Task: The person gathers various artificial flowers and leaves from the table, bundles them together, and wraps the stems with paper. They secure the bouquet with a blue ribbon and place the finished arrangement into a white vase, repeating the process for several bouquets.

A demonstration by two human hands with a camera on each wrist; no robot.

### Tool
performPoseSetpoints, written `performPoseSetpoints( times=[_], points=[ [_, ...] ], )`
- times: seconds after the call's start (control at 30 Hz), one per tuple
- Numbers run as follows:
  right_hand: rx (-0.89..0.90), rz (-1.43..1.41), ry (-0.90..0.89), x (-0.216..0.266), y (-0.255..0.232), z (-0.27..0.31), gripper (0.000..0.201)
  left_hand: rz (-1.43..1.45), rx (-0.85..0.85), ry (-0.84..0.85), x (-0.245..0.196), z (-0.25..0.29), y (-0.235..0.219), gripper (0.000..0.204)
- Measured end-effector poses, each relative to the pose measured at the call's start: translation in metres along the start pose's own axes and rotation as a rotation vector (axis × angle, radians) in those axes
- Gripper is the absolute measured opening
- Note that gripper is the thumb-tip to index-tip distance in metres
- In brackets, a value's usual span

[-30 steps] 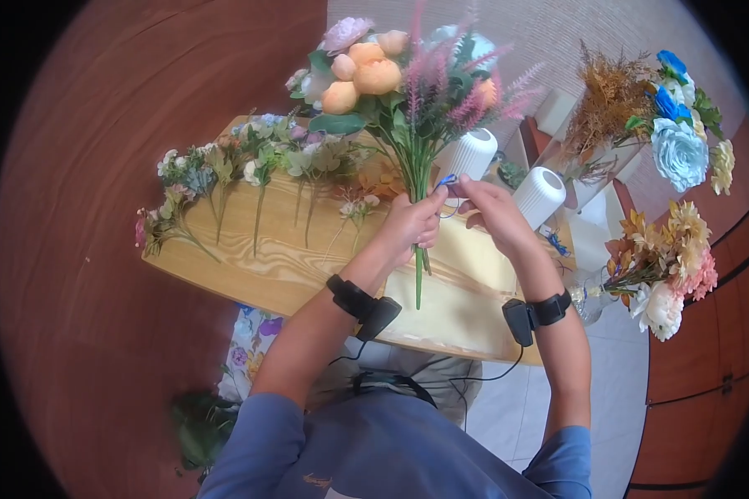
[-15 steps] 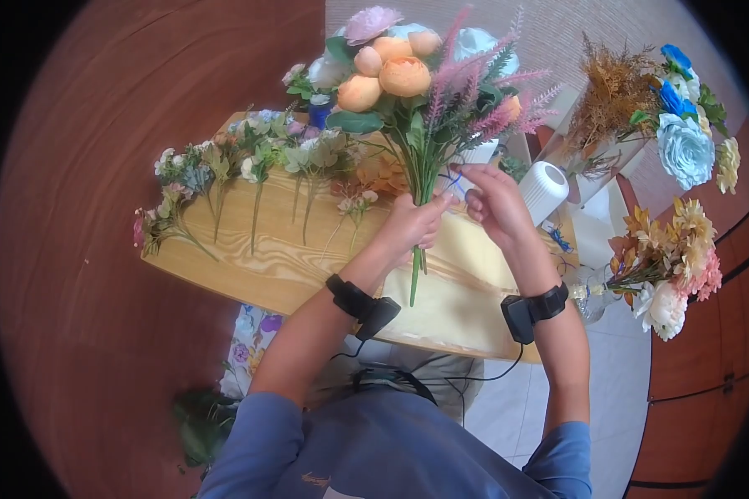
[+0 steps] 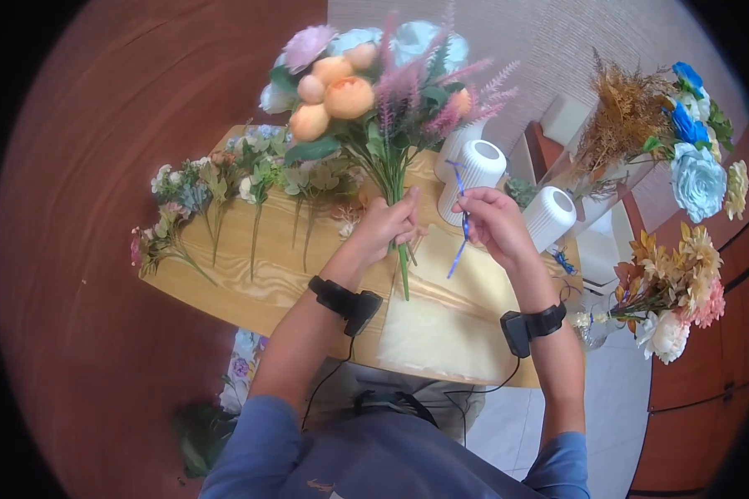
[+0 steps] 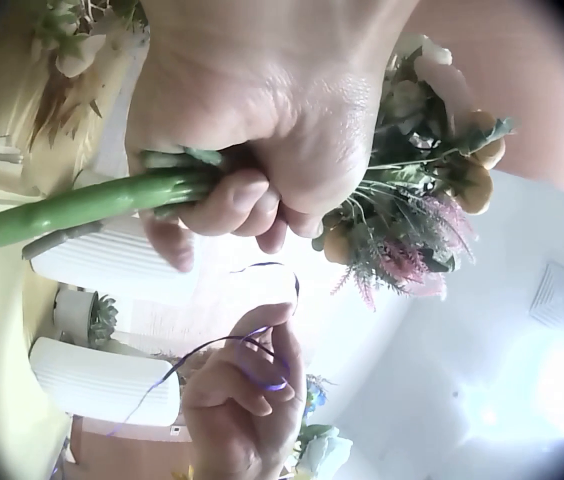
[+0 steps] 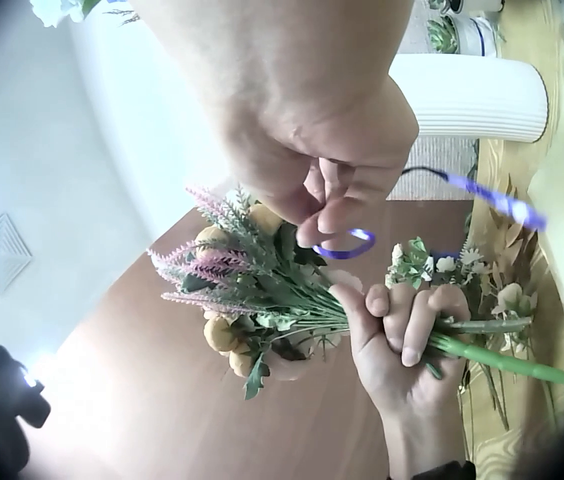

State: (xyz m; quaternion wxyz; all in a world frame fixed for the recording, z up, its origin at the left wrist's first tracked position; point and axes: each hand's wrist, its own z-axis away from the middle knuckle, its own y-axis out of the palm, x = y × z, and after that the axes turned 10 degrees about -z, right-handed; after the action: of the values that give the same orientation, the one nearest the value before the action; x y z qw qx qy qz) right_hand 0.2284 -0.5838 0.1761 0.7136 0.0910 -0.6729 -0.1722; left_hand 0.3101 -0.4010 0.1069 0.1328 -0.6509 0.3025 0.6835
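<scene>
My left hand (image 3: 389, 224) grips a bouquet of artificial flowers by its green stems (image 4: 82, 205), fingers wrapped round them below the blooms. Peach buds (image 3: 348, 98), pale blue and lilac flowers, and pink feathery sprigs (image 5: 212, 265) make up the bouquet, which stands nearly upright over the table. To its right, my right hand (image 3: 498, 223) pinches a thin, shiny blue ribbon (image 3: 458, 254) between thumb and fingertips. The ribbon's ends stick out above and below the fingers, and it curls in a loop in the left wrist view. It is apart from the stems.
Flower sprigs (image 3: 195, 195) lie in a row along the left of the wooden table (image 3: 279, 266). Ribbed white vases (image 3: 549, 218) stand beyond my right hand. A cream sheet (image 3: 445, 333) covers the near side. Blue roses (image 3: 697, 179) and gold-and-pink flowers (image 3: 682, 258) are at right.
The ribbon was close against the stems by my left hand; my right hand now holds it away from them. My left hand and the bouquet have shifted left.
</scene>
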Motion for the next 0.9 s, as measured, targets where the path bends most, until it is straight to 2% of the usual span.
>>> performPoseSetpoints(
  times=[0.1,0.3,0.37,0.53,0.77,0.9],
  points=[
    [0.030,0.047,0.055,-0.008,-0.002,-0.015,0.011,-0.010,0.047,0.052,0.015,-0.003,-0.008,0.045],
    [0.036,0.182,0.014,-0.040,0.002,-0.044,0.014,0.086,0.051,-0.056,0.019,0.002,-0.016,0.040],
    [0.043,0.251,0.015,-0.045,0.011,-0.048,0.015,0.220,0.122,-0.101,0.021,0.000,-0.019,0.036],
    [0.100,0.365,0.031,-0.053,0.022,-0.060,0.016,0.296,0.143,-0.112,0.027,-0.001,-0.023,0.032],
    [0.227,0.362,0.212,-0.043,0.033,-0.083,0.014,0.306,0.230,-0.127,0.029,-0.003,-0.026,0.023],
    [0.301,0.315,0.304,-0.026,0.043,-0.086,0.011,0.241,0.204,-0.103,0.009,0.002,-0.025,0.025]
  ],
)
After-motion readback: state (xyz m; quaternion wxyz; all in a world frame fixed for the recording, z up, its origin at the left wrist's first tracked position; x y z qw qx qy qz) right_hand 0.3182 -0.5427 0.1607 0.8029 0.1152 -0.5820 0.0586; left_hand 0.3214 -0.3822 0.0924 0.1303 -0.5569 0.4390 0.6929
